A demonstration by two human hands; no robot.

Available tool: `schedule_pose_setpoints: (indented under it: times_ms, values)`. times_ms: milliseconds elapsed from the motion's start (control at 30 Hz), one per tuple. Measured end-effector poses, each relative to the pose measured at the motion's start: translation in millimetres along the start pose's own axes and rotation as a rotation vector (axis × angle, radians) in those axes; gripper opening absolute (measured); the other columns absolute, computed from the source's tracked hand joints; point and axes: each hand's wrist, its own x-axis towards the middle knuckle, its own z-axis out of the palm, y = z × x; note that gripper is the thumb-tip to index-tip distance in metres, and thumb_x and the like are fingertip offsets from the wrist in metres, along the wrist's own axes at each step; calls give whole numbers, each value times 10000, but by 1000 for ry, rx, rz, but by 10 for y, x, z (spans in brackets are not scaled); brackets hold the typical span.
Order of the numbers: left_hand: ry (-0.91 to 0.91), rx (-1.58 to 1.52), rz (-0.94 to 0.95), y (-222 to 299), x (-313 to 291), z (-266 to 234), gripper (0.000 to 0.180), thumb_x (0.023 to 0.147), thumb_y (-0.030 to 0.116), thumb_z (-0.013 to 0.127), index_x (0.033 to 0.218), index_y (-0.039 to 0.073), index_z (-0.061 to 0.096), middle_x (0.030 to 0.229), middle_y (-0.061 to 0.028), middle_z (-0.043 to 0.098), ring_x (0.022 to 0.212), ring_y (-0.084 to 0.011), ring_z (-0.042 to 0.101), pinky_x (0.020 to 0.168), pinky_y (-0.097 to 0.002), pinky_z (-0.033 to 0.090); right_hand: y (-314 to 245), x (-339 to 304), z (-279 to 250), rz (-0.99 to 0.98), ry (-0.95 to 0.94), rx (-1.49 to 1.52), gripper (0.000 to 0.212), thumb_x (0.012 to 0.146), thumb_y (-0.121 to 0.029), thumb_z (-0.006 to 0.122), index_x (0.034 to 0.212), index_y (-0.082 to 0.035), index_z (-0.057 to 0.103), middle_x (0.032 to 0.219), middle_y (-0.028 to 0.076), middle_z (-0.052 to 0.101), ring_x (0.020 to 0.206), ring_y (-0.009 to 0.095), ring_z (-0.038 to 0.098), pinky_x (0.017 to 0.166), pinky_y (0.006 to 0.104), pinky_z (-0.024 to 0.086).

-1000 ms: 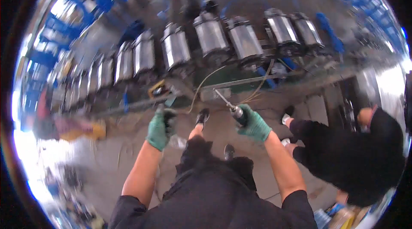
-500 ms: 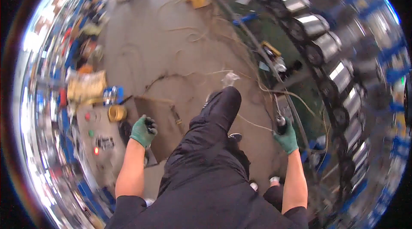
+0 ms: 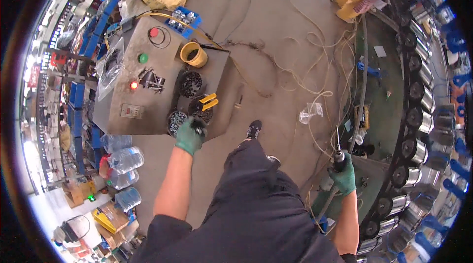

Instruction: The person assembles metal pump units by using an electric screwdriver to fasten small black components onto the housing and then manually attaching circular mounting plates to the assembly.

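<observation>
My left hand, in a green glove, is at the near edge of a grey metal cabinet, beside a round black dish of small metal parts. Its fingers are curled in, and what they hold, if anything, is hidden. A second dark dish there has yellow-handled pliers lying over it, and a third dish of dark small parts sits beyond. My right hand, gloved too, grips a dark power screwdriver with its long thin bit pointing away from me.
The cabinet top also carries a yellow cup, a blue bin of shiny parts and push buttons. Pale hoses trail over the floor. At right, a row of shiny metal cylinders lines a green-floored strip. Large clear bottles stand left.
My view has swung left and I am closer to the cabinet. My left hand has come to the dishes on it. My right hand still holds the screwdriver.
</observation>
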Motion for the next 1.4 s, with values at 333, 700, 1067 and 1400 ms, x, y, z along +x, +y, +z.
schedule_pose_setpoints:
  times_ms: [333, 700, 1067, 1400]
  values:
    - [292, -498, -100, 1153, 1452, 480, 458, 1066, 396, 408, 1341, 66, 568, 1349, -132, 589, 1191, -311, 588, 1018, -527, 515, -1253, 867, 590, -18, -124, -140, 677, 747, 16, 815, 1343, -91, 514, 1185, 48, 641, 1077, 140, 596, 959, 327, 516]
    - [24, 106, 74, 1142, -86, 988, 358, 1055, 323, 595, 1335, 105, 637, 1031, -7, 684, 919, -127, 645, 797, -312, 552, -2194, 1632, 1220, -240, -589, -369, 706, 798, -144, 840, 1417, -45, 515, 1184, 170, 688, 1089, 214, 659, 976, 349, 512]
    - [245, -105, 289, 557, -1030, 1497, 344, 1022, 356, 676, 1161, 42, 674, 870, -7, 659, 759, -117, 598, 670, -275, 495, -2935, 1995, 2613, -654, -1196, -641, 715, 779, -158, 764, 1449, -117, 516, 1201, 200, 694, 1095, 402, 673, 902, 448, 546]
    - [688, 1097, 333, 471, -870, -419, 214, 965, 245, 598, 1109, 110, 680, 1054, -195, 719, 976, -444, 675, 821, -577, 525, -3268, 2338, 4388, -885, -1210, -1115, 774, 813, -184, 760, 1514, -113, 442, 1243, 200, 672, 1135, 410, 641, 940, 490, 529]
